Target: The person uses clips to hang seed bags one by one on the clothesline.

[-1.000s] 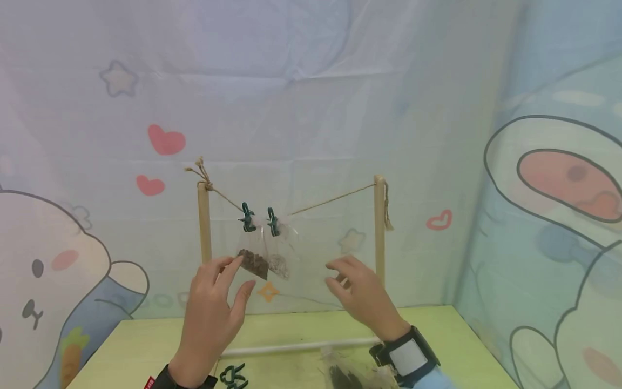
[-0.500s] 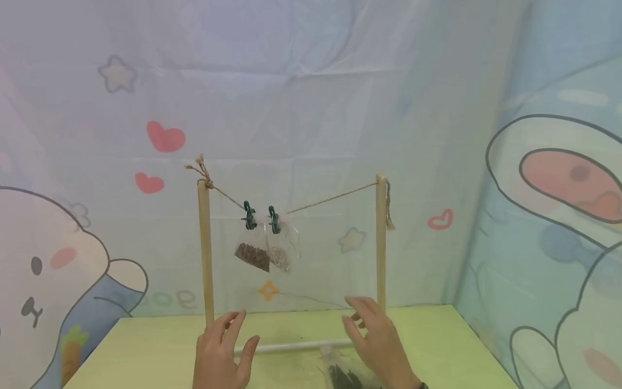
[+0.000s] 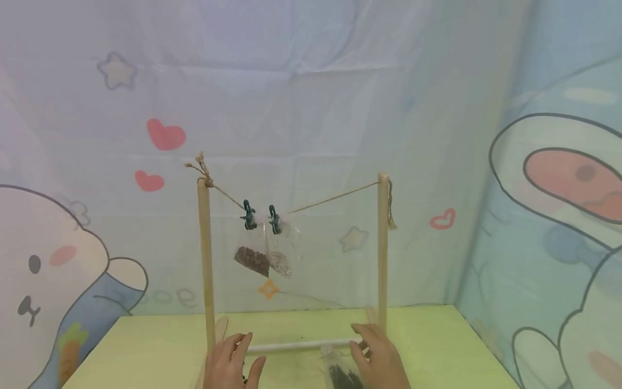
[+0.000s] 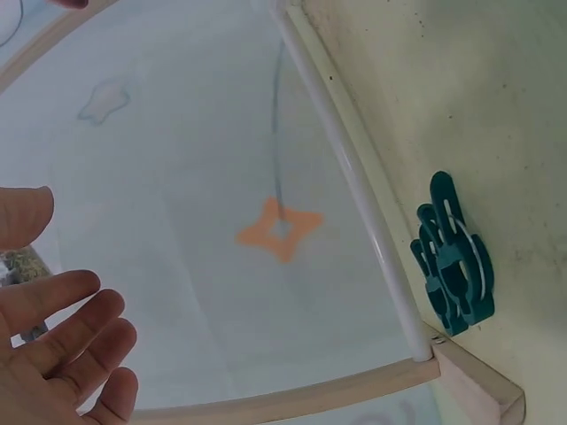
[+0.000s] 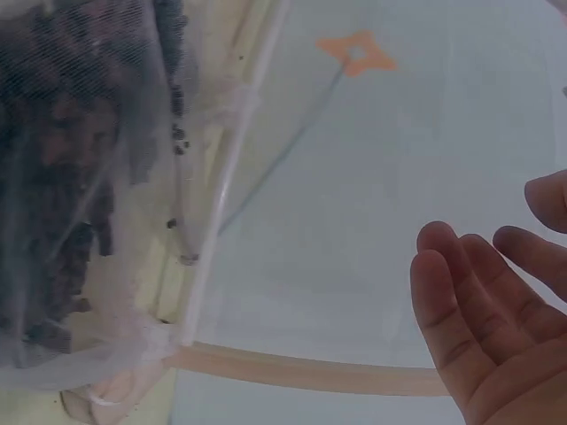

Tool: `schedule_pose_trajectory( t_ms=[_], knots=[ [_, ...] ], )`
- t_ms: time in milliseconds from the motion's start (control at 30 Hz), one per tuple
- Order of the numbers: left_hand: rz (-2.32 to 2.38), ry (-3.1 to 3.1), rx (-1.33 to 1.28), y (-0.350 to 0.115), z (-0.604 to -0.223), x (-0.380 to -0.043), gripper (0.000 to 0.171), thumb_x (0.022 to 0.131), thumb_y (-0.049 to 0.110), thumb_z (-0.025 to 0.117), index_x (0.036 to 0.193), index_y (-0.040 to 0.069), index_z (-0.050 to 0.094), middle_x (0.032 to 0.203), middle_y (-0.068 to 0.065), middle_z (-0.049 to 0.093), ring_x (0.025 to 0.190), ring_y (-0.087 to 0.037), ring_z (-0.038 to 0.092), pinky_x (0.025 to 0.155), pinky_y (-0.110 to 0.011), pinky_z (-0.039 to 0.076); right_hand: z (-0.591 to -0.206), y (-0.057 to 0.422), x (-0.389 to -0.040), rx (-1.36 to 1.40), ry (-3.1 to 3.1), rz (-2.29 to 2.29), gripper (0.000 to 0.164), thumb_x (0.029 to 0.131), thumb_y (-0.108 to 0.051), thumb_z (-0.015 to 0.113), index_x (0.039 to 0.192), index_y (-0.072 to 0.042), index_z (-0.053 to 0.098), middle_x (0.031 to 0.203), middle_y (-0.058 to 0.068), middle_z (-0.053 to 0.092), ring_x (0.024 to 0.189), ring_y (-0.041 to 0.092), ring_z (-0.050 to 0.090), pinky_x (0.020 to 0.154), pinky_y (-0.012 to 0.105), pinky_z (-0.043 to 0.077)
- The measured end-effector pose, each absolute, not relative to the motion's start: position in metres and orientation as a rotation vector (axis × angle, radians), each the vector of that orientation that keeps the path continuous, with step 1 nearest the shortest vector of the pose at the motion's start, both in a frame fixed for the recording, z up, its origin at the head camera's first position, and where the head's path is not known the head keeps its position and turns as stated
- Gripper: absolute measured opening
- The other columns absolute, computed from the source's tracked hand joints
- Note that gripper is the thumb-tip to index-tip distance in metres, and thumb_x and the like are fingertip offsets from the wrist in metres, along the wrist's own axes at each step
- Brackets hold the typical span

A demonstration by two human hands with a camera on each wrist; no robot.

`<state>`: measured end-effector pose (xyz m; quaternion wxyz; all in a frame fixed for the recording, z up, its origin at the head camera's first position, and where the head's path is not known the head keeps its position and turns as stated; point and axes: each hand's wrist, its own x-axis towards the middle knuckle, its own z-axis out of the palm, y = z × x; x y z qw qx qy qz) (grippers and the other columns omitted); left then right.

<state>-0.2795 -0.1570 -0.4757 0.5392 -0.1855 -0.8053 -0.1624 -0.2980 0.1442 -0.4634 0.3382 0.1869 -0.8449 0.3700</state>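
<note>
My left hand [image 3: 233, 362] hovers low at the frame's left post with relaxed fingers, holding nothing. My right hand [image 3: 379, 359] is likewise loose and holds nothing; in the head view it overlaps the edge of a mesh bag with dark pieces [image 3: 344, 376] on the table. Above, a clear bag of brown bits [image 3: 252, 259] and a clear bag of pale bits [image 3: 280, 263] hang side by side from a sagging twine [image 3: 335, 198]. Each has a green clip at its top, the left clip [image 3: 249, 216] and the right clip [image 3: 274, 220]. Several spare green clips [image 4: 454, 266] lie on the table.
The twine runs between a left wooden post [image 3: 206, 259] and a right wooden post [image 3: 383, 259]. A white rod [image 3: 301, 345] joins the frame low down. The yellow-green table [image 3: 423, 346] ends at a printed cloth backdrop [image 3: 311, 119].
Both hands have come down from beside the hanging bags to low in the head view. My left hand has moved away from the brown-bits bag, and the bags have shifted slightly.
</note>
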Motion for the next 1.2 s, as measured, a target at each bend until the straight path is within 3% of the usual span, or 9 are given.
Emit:
schedule_pose_trajectory(
  t_ms=[167, 267, 333, 433, 500, 567, 833, 1067, 1200],
  knots=[
    [-0.358, -1.908, -0.468, -0.157, -0.483, -0.284, 0.071, 0.110, 0.056, 0.033, 0.103, -0.001, 0.076, 0.096, -0.011, 0.067, 0.076, -0.024, 0.061, 0.059, -0.040, 0.047, -0.470, 0.144, -0.299, 0.417, -2.294, 0.978, 0.026, 0.089, -0.001, 0.075, 0.114, -0.002, 0.073, 0.105, 0.004, 0.070, 0.074, 0.001, 0.061, 0.060, 0.020, 0.053],
    [-0.362, -1.974, -0.448, -0.159, -0.486, -0.283, 0.056, 0.107, 0.050, 0.053, 0.105, 0.000, 0.076, 0.097, -0.010, 0.067, 0.076, -0.023, 0.061, 0.060, -0.039, 0.048, -0.472, 0.141, -0.298, 0.408, -2.366, 1.015, 0.025, 0.090, -0.004, 0.074, 0.115, -0.003, 0.073, 0.106, 0.004, 0.069, 0.074, 0.001, 0.060, 0.060, 0.019, 0.051],
    [-0.373, -1.990, -0.450, -0.162, -0.486, -0.283, 0.053, 0.105, 0.049, 0.058, 0.104, -0.001, 0.076, 0.096, -0.010, 0.067, 0.076, -0.023, 0.062, 0.061, -0.041, 0.050, -0.474, 0.139, -0.298, 0.428, -2.403, 1.037, 0.025, 0.092, -0.007, 0.073, 0.116, -0.002, 0.073, 0.107, 0.004, 0.069, 0.074, 0.001, 0.060, 0.061, 0.019, 0.051],
    [-0.409, -2.062, -0.415, -0.166, -0.482, -0.281, 0.036, 0.093, 0.033, 0.078, 0.105, -0.001, 0.077, 0.096, -0.010, 0.068, 0.075, -0.024, 0.064, 0.063, -0.045, 0.053, -0.478, 0.135, -0.300, 0.475, -2.438, 1.042, 0.024, 0.093, -0.009, 0.072, 0.117, -0.003, 0.073, 0.108, 0.004, 0.069, 0.074, 0.001, 0.060, 0.061, 0.020, 0.051],
    [-0.440, -2.092, -0.400, -0.170, -0.481, -0.281, 0.032, 0.090, 0.026, 0.081, 0.106, -0.001, 0.077, 0.095, -0.009, 0.067, 0.075, -0.025, 0.064, 0.063, -0.047, 0.053, -0.480, 0.131, -0.300, 0.519, -2.444, 1.035, 0.023, 0.094, -0.009, 0.072, 0.116, -0.003, 0.073, 0.107, 0.005, 0.069, 0.073, 0.002, 0.060, 0.061, 0.020, 0.051],
    [-0.466, -2.164, -0.352, -0.174, -0.478, -0.279, 0.034, 0.079, 0.015, 0.087, 0.107, 0.000, 0.077, 0.096, -0.008, 0.068, 0.077, -0.026, 0.065, 0.063, -0.047, 0.052, -0.481, 0.128, -0.300, 0.572, -2.451, 1.017, 0.022, 0.094, -0.008, 0.072, 0.115, -0.003, 0.072, 0.105, 0.005, 0.068, 0.073, 0.002, 0.060, 0.060, 0.020, 0.050],
    [-0.562, -2.340, -0.289, -0.192, -0.475, -0.277, 0.027, 0.084, 0.006, 0.083, 0.109, -0.001, 0.076, 0.099, -0.010, 0.069, 0.086, -0.031, 0.065, 0.069, -0.049, 0.054, -0.476, 0.109, -0.293, 0.796, -2.476, 1.075, 0.025, 0.096, -0.010, 0.068, 0.118, 0.002, 0.070, 0.102, 0.005, 0.065, 0.070, -0.004, 0.053, 0.060, 0.019, 0.049],
    [-0.561, -2.558, -0.274, -0.206, -0.483, -0.283, 0.033, 0.080, 0.006, 0.086, 0.110, -0.001, 0.075, 0.094, -0.007, 0.066, 0.076, -0.019, 0.058, 0.064, -0.036, 0.052, -0.482, 0.090, -0.290, 1.017, -2.472, 1.136, 0.026, 0.099, -0.012, 0.065, 0.119, 0.004, 0.069, 0.105, 0.012, 0.065, 0.072, -0.005, 0.054, 0.057, 0.017, 0.048],
    [-0.554, -2.667, -0.306, -0.211, -0.494, -0.290, 0.038, 0.077, 0.009, 0.089, 0.110, -0.002, 0.074, 0.095, -0.008, 0.065, 0.077, -0.021, 0.058, 0.062, -0.039, 0.053, -0.486, 0.081, -0.287, 1.157, -2.441, 1.084, 0.025, 0.099, -0.011, 0.066, 0.118, 0.005, 0.069, 0.102, 0.013, 0.063, 0.071, -0.006, 0.056, 0.059, 0.014, 0.047]
  ],
)
